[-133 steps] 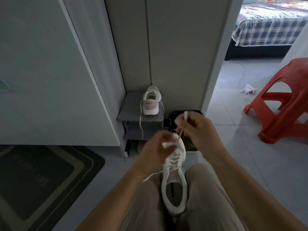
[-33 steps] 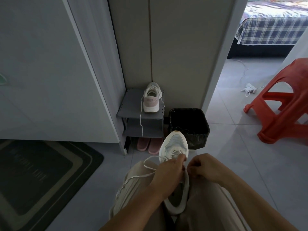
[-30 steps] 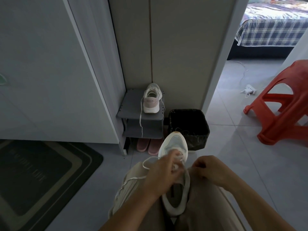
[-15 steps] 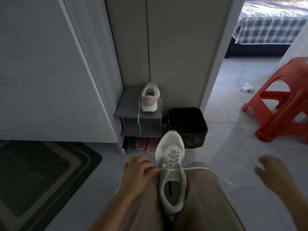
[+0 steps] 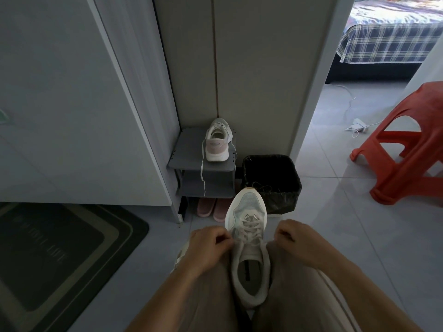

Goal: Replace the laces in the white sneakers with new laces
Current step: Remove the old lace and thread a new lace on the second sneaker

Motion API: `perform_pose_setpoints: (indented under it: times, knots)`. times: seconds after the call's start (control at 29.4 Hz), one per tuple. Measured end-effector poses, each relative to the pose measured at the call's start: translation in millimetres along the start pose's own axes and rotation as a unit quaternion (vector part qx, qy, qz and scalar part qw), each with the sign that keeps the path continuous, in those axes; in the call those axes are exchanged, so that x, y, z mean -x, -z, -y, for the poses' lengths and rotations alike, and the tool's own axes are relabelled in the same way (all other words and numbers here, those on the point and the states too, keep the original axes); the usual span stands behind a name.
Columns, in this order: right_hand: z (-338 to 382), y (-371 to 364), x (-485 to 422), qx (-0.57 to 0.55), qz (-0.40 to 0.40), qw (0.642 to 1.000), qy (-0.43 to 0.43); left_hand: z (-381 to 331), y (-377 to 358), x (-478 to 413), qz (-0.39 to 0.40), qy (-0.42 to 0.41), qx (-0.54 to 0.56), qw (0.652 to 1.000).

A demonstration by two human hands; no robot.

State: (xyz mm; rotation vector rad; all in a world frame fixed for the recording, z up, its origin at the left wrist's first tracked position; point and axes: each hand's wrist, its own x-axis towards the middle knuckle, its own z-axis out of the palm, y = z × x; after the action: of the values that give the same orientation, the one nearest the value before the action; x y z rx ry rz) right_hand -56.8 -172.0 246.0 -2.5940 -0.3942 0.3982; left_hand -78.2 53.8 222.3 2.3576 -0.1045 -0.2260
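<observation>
A white sneaker (image 5: 248, 238) lies between my knees, toe pointing away, with a white lace crossed through its eyelets. My left hand (image 5: 208, 245) is at the shoe's left side with curled fingers pinching the lace end by the upper eyelets. My right hand (image 5: 297, 238) mirrors it on the right side, fingers curled on the other lace end. The lace ends themselves are mostly hidden by my fingers. The second white sneaker (image 5: 217, 142), heel toward me, stands on a grey shoe rack (image 5: 182, 156) with a lace (image 5: 203, 173) hanging over the front edge.
A black bin (image 5: 272, 183) stands just beyond the shoe's toe. Pink slippers (image 5: 212, 208) sit under the rack. An orange plastic stool (image 5: 407, 149) is at the right, a dark doormat (image 5: 55, 255) at the left, a white charger and cable (image 5: 357, 123) on the tiles.
My right hand, flung far out to the right half a second ago, has come back to the shoe's right side. My left hand stays at the left side; the lace now sits snug.
</observation>
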Motion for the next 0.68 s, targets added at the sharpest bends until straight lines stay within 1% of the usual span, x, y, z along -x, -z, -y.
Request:
perform_pose_setpoints:
  times: [0.07,0.14,0.2,0.37,0.51,0.58,0.65,0.68]
  knots:
    - [-10.5,9.9,7.0,-0.015,0.014,0.999,-0.034,2.4,5.6,0.9,0.009,0.015,0.027,0.999]
    - [-14.8,13.8,14.2,-0.006,0.052,0.998,-0.039,1.6,9.2,2.4,0.013,0.018,0.026,0.999]
    - [-12.7,12.7,17.1,0.002,0.066,0.997,-0.039,-0.3,9.2,2.2,0.019,0.016,0.013,1.000]
    - [-11.1,22.7,20.5,0.012,0.038,0.998,-0.041,1.9,9.4,3.8,0.027,0.033,-0.028,0.999]
    - [-20.8,55.7,37.5,-0.015,0.036,0.995,-0.089,6.7,11.6,7.7,0.006,0.045,-0.015,0.999]
    - [-25.1,72.3,46.5,-0.072,0.019,0.992,-0.107,6.8,10.0,6.3,-0.036,0.042,-0.047,0.997]
    - [-24.6,83.4,50.9,-0.174,-0.006,0.981,-0.086,-0.8,9.1,3.3,-0.097,0.018,-0.092,0.991]
    - [-21.6,86.4,51.3,-0.219,-0.013,0.974,-0.065,-6.9,6.4,1.2,-0.114,-0.008,-0.090,0.989]
